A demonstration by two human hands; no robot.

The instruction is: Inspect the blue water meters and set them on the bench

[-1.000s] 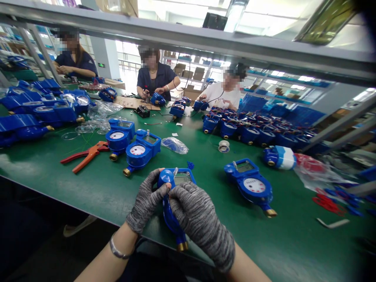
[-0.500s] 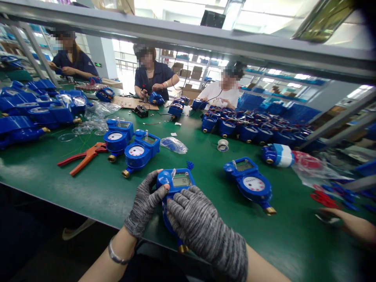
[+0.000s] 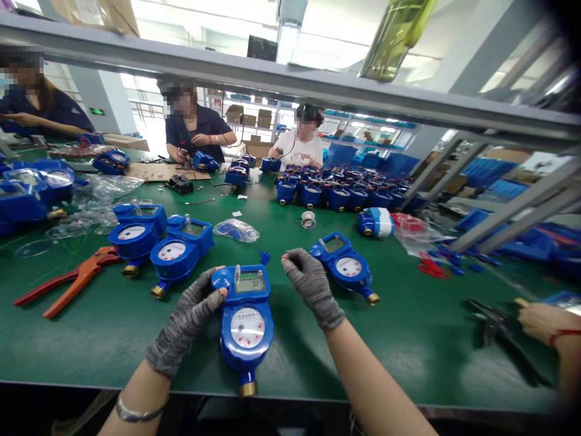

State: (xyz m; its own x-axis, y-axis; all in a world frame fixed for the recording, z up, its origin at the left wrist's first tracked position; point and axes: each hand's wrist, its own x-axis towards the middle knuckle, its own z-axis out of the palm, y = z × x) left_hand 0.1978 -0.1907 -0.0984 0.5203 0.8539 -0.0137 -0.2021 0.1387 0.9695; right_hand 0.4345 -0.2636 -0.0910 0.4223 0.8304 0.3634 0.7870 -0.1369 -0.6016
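Note:
A blue water meter (image 3: 247, 327) with a white round dial, a small grey display and a brass end stands in front of me. My left hand (image 3: 186, 324), in a grey fingerless glove, is closed around its upper left corner. Above the green table my right hand (image 3: 313, 284), gloved alike, is off that meter, its fingers curled together; what they hold, if anything, is hidden. Close to its fingertips lies a cluster of small blue pieces (image 3: 264, 258). Just beyond this hand lies another blue water meter (image 3: 347, 266).
Two water meters (image 3: 179, 254) stand left, beside orange-handled cutters (image 3: 77, 278). Many meters (image 3: 336, 194) crowd the back right. A solder spool (image 3: 308, 220) and plastic bag (image 3: 236, 230) lie mid-table. A co-worker's hand (image 3: 540, 321) is at right, near black-handled pliers (image 3: 499, 339). A shelf beam (image 3: 254, 79) crosses above.
My right hand has lifted off the meter and moved away to the right, uncovering the dial. My left hand keeps its hold. The view has swung to the right.

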